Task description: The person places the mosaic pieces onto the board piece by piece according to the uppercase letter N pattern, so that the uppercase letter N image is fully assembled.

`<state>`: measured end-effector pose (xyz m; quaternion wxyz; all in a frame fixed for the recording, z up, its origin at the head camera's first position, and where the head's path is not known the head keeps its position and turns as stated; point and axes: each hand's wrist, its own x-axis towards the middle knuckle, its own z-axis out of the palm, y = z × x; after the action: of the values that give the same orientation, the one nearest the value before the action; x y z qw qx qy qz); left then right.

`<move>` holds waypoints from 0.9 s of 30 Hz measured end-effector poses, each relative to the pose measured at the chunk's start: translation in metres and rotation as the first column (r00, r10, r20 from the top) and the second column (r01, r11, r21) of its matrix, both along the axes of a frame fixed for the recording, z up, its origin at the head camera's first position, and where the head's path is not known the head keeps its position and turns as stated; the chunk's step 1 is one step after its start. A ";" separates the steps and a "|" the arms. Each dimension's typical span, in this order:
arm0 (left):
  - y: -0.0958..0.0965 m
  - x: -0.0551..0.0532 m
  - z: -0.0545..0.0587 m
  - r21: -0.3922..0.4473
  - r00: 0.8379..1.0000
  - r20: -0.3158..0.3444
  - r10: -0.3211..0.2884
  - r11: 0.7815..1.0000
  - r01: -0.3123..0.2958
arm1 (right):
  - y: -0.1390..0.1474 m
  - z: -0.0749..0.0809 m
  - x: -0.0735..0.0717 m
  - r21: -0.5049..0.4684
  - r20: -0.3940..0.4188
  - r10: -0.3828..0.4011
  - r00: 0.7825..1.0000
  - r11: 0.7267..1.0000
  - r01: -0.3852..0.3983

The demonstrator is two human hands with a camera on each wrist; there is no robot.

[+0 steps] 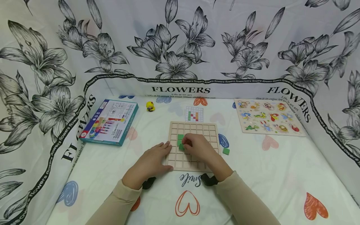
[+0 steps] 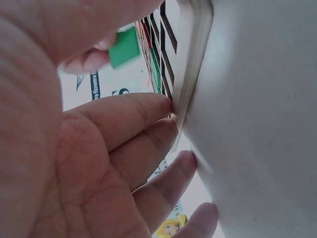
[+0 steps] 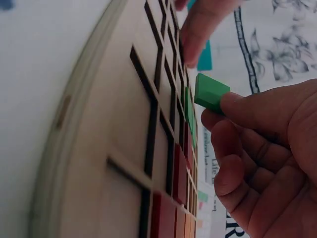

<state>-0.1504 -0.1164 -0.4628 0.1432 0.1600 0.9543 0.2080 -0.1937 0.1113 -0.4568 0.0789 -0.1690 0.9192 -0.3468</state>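
Note:
A wooden grid board (image 1: 191, 125) lies on the cloth in front of me, with green tiles (image 1: 181, 137) in its left part. My right hand (image 1: 198, 148) pinches a green square tile (image 3: 209, 91) between thumb and fingertip, held just above the board's cells. In the right wrist view red tiles (image 3: 181, 173) and orange tiles sit in the grid; the right hand hides them in the head view. My left hand (image 1: 153, 159) rests at the board's left edge, fingers extended, with fingertips touching the rim in the left wrist view.
A loose green tile (image 1: 226, 151) lies right of the board. Behind the board is a pattern card (image 1: 194, 114) with coloured squares. A yellow duck figure (image 1: 150, 106) and a flat teal-edged box (image 1: 109, 122) stand to the left, an insect picture puzzle (image 1: 268, 117) at the right.

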 end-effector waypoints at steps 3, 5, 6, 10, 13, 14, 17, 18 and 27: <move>0.000 0.000 0.001 0.007 1.000 -0.002 -0.005 1.000 0.005 | -0.010 -0.003 -0.002 0.014 -0.009 0.018 1.000 1.000 -0.018; 0.001 0.000 0.002 0.007 1.000 -0.006 -0.009 1.000 0.009 | -0.013 -0.004 -0.003 0.028 -0.002 0.021 1.000 0.999 -0.021; 0.001 0.000 0.002 0.004 1.000 -0.009 -0.011 1.000 0.012 | -0.014 -0.004 -0.003 0.040 0.000 0.025 1.000 0.999 -0.025; 0.000 0.000 0.002 -0.004 1.000 -0.015 -0.014 1.000 0.014 | -0.014 -0.004 -0.003 0.070 0.019 0.020 1.000 0.997 -0.021; 0.000 0.000 0.001 -0.008 1.000 -0.009 -0.009 1.000 0.009 | -0.014 -0.004 -0.003 0.084 0.022 0.027 0.999 0.996 -0.029; 0.000 0.000 0.001 -0.008 1.000 -0.011 -0.009 1.000 0.008 | -0.014 -0.004 -0.003 0.089 0.023 0.032 0.999 0.995 -0.034; -0.001 0.001 0.001 -0.010 1.000 -0.008 -0.006 1.000 0.006 | -0.015 -0.004 -0.003 0.111 0.019 0.045 0.999 0.993 -0.047; -0.001 0.001 0.001 -0.010 1.000 -0.008 -0.005 1.000 0.005 | -0.015 -0.005 -0.003 0.125 0.015 0.049 0.999 0.991 -0.050; 0.000 0.001 0.002 -0.012 1.000 -0.008 -0.008 1.000 0.007 | -0.015 -0.002 0.000 0.181 -0.012 0.049 0.999 0.982 -0.046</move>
<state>-0.1497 -0.1162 -0.4609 0.1410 0.1635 0.9554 0.2014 -0.1933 0.0961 -0.4591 0.0946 -0.1862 0.9431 -0.2587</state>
